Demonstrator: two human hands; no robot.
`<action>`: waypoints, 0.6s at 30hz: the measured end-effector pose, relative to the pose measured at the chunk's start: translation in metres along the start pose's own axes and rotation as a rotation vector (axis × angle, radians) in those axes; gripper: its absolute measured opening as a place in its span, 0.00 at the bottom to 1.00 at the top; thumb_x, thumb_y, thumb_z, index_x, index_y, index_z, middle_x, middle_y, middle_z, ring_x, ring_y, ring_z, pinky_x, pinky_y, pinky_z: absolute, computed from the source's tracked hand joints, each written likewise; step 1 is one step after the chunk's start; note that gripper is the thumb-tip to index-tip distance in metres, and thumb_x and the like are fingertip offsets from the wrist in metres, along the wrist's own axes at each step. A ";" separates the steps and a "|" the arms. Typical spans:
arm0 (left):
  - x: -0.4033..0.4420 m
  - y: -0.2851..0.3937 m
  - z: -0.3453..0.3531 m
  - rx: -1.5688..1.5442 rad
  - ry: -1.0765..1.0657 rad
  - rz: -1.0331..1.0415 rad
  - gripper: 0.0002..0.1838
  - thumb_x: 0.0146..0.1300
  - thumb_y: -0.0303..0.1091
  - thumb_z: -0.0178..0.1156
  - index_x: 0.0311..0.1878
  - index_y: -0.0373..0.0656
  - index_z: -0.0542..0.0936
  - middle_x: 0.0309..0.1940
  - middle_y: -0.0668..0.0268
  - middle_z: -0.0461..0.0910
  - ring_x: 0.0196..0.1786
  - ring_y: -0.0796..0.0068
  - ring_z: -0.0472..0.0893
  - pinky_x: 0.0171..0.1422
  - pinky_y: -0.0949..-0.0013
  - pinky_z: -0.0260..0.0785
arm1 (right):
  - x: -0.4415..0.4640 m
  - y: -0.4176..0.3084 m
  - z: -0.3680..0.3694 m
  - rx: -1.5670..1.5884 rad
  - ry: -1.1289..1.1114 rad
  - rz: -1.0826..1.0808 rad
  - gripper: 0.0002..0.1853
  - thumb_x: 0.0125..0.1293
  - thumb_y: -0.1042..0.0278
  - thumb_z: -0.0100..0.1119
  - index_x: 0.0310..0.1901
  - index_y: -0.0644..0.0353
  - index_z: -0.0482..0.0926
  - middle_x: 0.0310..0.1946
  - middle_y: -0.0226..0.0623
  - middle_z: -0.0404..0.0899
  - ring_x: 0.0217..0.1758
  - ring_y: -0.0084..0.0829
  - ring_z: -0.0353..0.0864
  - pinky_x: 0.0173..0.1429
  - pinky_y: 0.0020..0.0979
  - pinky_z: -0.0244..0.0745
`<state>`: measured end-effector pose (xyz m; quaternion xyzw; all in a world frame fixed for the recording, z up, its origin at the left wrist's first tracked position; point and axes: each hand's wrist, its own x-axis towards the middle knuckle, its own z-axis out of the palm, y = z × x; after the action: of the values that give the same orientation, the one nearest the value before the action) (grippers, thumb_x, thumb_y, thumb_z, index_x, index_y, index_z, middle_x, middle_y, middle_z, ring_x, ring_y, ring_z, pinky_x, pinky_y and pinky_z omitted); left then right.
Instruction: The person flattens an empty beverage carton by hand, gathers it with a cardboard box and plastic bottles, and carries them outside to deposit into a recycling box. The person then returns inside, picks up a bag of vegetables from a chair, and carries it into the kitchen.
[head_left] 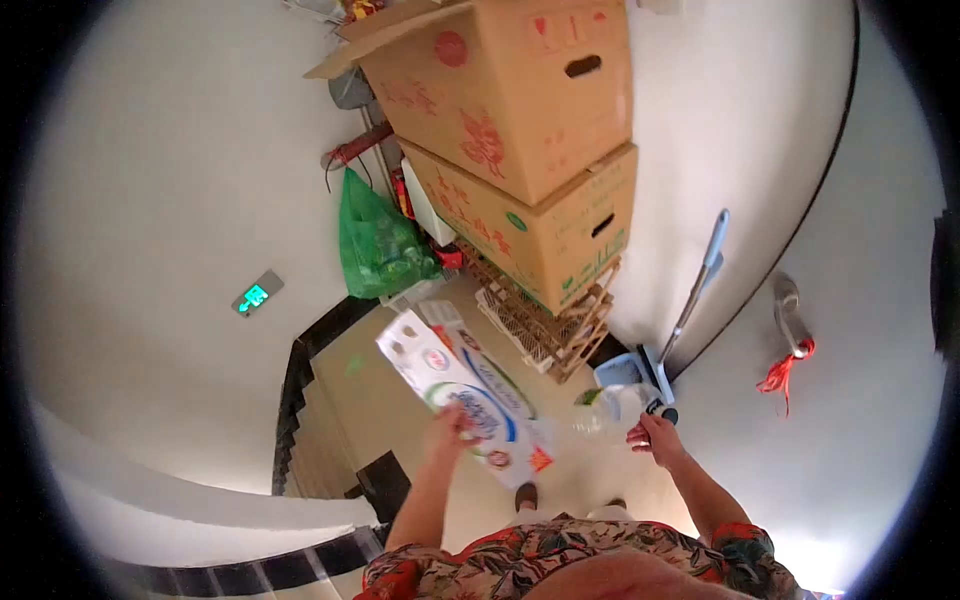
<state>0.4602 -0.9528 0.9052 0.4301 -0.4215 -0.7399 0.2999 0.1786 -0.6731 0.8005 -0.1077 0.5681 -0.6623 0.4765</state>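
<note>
A white printed carton with blue and green graphics hangs in front of the body. My left hand is closed on it near its middle. My right hand grips a clear plastic bottle at its dark-capped end; the bottle lies roughly sideways, its green-tinted part toward the left. A gap separates the carton and the bottle. Both things are somewhat blurred.
Two stacked cardboard boxes stand on a rack ahead. A green bag hangs left of them. A blue dustpan and long-handled brush lean right. A door handle is at right; stairs descend at left.
</note>
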 end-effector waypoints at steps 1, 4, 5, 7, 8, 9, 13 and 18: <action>-0.005 0.034 -0.015 0.038 0.034 0.080 0.07 0.58 0.39 0.56 0.34 0.48 0.72 0.20 0.72 0.70 0.27 0.75 0.73 0.31 0.55 0.69 | 0.004 0.000 0.010 0.007 0.002 0.015 0.17 0.65 0.51 0.45 0.31 0.57 0.71 0.27 0.35 0.78 0.30 0.28 0.79 0.32 0.32 0.74; -0.005 0.132 -0.054 0.128 0.102 0.341 0.08 0.59 0.40 0.56 0.33 0.47 0.74 0.18 0.72 0.69 0.26 0.78 0.72 0.29 0.62 0.69 | 0.015 -0.010 0.045 0.010 0.035 0.038 0.17 0.63 0.49 0.47 0.31 0.57 0.71 0.25 0.34 0.77 0.29 0.29 0.79 0.31 0.31 0.73; -0.007 0.158 -0.063 0.132 0.113 0.421 0.08 0.59 0.39 0.56 0.33 0.46 0.75 0.18 0.72 0.69 0.25 0.78 0.72 0.29 0.63 0.69 | 0.019 -0.010 0.051 0.002 0.045 0.030 0.17 0.63 0.49 0.47 0.30 0.56 0.71 0.25 0.34 0.77 0.28 0.29 0.78 0.30 0.31 0.73; -0.009 0.214 -0.069 0.134 0.092 0.560 0.08 0.60 0.40 0.55 0.34 0.46 0.75 0.19 0.72 0.69 0.26 0.78 0.72 0.30 0.62 0.69 | 0.031 -0.012 0.055 -0.006 0.067 0.003 0.17 0.63 0.50 0.47 0.30 0.56 0.71 0.25 0.34 0.77 0.27 0.29 0.78 0.29 0.31 0.73; -0.012 0.246 -0.068 0.131 0.065 0.616 0.08 0.61 0.40 0.54 0.35 0.46 0.75 0.20 0.73 0.70 0.26 0.78 0.72 0.31 0.62 0.70 | 0.034 -0.019 0.056 -0.013 0.098 -0.008 0.17 0.63 0.49 0.47 0.30 0.56 0.71 0.24 0.34 0.76 0.25 0.29 0.78 0.28 0.31 0.73; -0.015 0.293 -0.070 0.018 -0.059 0.703 0.09 0.61 0.41 0.53 0.37 0.47 0.75 0.21 0.73 0.70 0.28 0.77 0.73 0.33 0.60 0.73 | 0.039 -0.026 0.057 0.002 0.093 -0.040 0.17 0.64 0.50 0.45 0.29 0.56 0.71 0.23 0.35 0.76 0.24 0.30 0.78 0.27 0.31 0.74; -0.057 0.376 -0.049 -0.011 -0.133 1.006 0.10 0.62 0.40 0.52 0.40 0.46 0.74 0.23 0.73 0.71 0.34 0.78 0.75 0.38 0.51 0.75 | 0.052 -0.037 0.049 0.097 0.047 -0.079 0.18 0.65 0.51 0.44 0.28 0.57 0.71 0.21 0.37 0.76 0.22 0.30 0.77 0.27 0.32 0.76; -0.105 0.450 0.014 0.016 0.034 1.313 0.11 0.62 0.38 0.54 0.42 0.42 0.76 0.24 0.74 0.70 0.31 0.81 0.72 0.34 0.69 0.70 | 0.036 -0.048 0.038 0.072 0.022 -0.035 0.19 0.63 0.50 0.48 0.27 0.59 0.72 0.22 0.38 0.77 0.24 0.32 0.79 0.30 0.35 0.77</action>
<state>0.5316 -1.0722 1.3464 0.0972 -0.5970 -0.3929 0.6926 0.1611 -0.7294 0.8396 -0.0932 0.5468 -0.6918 0.4623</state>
